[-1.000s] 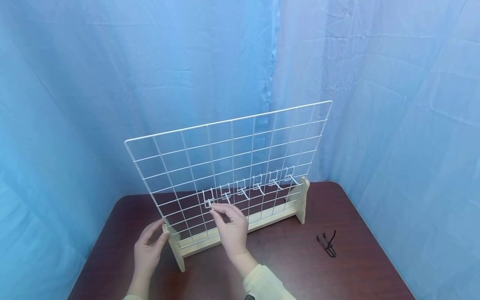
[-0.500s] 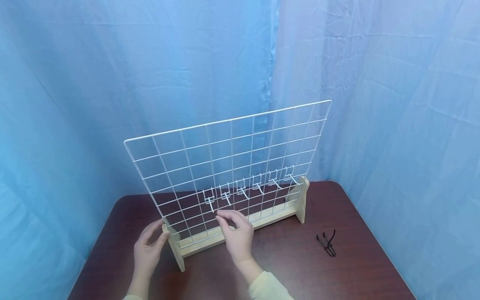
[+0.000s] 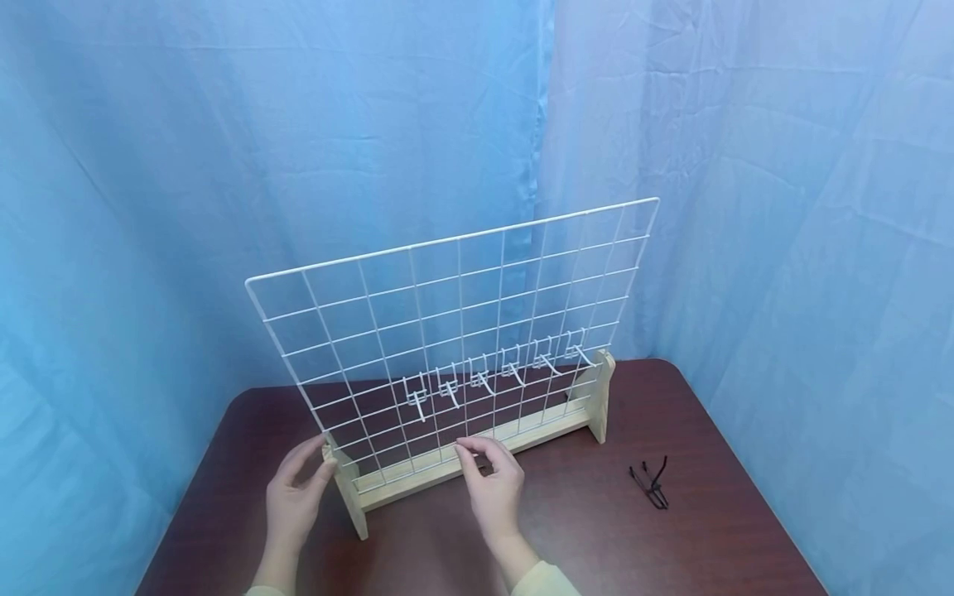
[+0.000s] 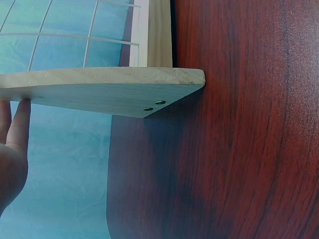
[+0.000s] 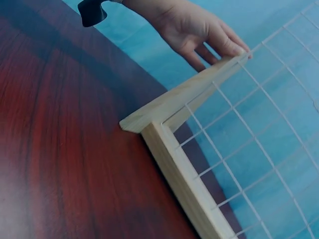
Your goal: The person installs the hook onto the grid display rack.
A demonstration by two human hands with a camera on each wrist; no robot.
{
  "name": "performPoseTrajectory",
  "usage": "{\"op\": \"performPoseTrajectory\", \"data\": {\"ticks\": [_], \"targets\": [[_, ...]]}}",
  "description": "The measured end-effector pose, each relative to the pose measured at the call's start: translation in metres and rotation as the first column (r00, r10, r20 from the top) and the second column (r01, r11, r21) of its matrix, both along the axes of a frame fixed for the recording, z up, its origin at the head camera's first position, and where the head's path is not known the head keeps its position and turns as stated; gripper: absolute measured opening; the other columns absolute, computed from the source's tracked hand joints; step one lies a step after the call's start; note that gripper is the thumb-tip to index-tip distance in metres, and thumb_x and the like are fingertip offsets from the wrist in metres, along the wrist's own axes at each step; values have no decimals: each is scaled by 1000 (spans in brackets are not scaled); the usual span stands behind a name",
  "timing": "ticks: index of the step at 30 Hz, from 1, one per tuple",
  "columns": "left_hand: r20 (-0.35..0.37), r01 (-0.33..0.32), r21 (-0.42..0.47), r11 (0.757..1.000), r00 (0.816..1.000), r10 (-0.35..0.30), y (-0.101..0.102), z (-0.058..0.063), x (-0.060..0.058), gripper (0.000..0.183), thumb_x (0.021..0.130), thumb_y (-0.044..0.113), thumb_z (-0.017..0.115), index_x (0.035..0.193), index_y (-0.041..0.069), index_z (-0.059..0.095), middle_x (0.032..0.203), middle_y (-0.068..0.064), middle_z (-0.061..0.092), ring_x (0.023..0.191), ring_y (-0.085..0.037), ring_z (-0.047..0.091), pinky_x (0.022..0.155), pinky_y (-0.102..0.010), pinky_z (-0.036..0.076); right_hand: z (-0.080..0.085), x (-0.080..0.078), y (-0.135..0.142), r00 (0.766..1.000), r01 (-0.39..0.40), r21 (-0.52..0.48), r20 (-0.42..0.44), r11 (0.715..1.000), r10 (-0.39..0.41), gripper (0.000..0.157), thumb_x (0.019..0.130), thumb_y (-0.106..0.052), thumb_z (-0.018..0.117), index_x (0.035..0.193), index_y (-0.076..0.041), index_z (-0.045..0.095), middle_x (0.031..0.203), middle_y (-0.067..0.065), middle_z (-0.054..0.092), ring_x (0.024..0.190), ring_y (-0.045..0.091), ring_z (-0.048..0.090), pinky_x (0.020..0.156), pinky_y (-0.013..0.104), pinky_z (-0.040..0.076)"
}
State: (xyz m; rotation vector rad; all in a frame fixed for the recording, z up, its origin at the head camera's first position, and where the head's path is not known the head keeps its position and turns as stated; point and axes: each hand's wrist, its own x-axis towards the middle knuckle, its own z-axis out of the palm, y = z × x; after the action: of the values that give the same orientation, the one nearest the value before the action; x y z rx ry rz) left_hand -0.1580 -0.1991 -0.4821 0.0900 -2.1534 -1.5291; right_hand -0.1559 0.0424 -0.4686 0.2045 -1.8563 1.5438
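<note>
A white wire grid panel (image 3: 440, 310) stands upright in a wooden stand (image 3: 477, 458) on the table. Several white hooks (image 3: 480, 381) hang in a row along its lower half. My left hand (image 3: 293, 492) grips the top of the stand's left end piece (image 3: 346, 488); in the right wrist view the thumb lies at that end piece's tip. My right hand (image 3: 492, 488) is in front of the stand's base bar, below the leftmost hook (image 3: 417, 400) and apart from it. Its thumb and index finger are bent close together, and nothing shows between them.
A black wire piece (image 3: 651, 484), perhaps another hook, lies on the dark red table (image 3: 715, 530) to the right of the stand. Light blue curtains (image 3: 298, 124) hang behind and on both sides. The stand's right end piece (image 3: 599, 401) rises near the back.
My right hand has let go of the leftmost hook and moved down and to the right. The hook stays hanging on the grid. My left hand has kept its place.
</note>
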Motion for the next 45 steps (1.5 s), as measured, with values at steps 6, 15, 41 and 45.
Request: {"op": "performPoseTrajectory", "data": {"ticks": [6, 15, 41, 45], "targets": [[5, 0, 2, 1000, 1000, 0, 0, -2, 0, 37, 84, -11, 71, 120, -8, 64, 118, 4, 60, 109, 7, 51, 81, -8, 52, -14, 2, 11, 999, 49, 1, 9, 999, -49, 16, 77, 16, 75, 86, 3, 71, 84, 14, 70, 70, 26, 66, 62, 21, 59], [-21, 8, 20, 1000, 1000, -7, -1, -4, 0, 37, 83, -13, 71, 119, -9, 64, 116, 13, 59, 109, 6, 52, 82, -10, 53, -33, 6, 31, 992, 112, -22, 59, 994, -110, 15, 78, 15, 75, 89, 5, 71, 85, 15, 70, 66, 27, 67, 58, 20, 59], [-31, 20, 38, 999, 999, -19, 0, -1, 0, 36, 84, -14, 70, 119, -11, 64, 114, 19, 58, 109, 6, 53, 82, -11, 54, -104, 4, 111, 956, 198, -85, 235, 976, -174, 23, 84, 8, 74, 107, 6, 69, 98, 21, 71, 77, 10, 67, 64, 14, 56], [-17, 15, 27, 1000, 1000, -14, 0, 0, 1, 36, 84, -13, 70, 120, -10, 63, 114, 21, 57, 109, 6, 52, 82, -10, 53, -106, 6, 121, 953, 212, -91, 241, 973, -185, 24, 84, 9, 73, 108, 6, 68, 98, 22, 70, 78, 10, 68, 64, 13, 56]]}}
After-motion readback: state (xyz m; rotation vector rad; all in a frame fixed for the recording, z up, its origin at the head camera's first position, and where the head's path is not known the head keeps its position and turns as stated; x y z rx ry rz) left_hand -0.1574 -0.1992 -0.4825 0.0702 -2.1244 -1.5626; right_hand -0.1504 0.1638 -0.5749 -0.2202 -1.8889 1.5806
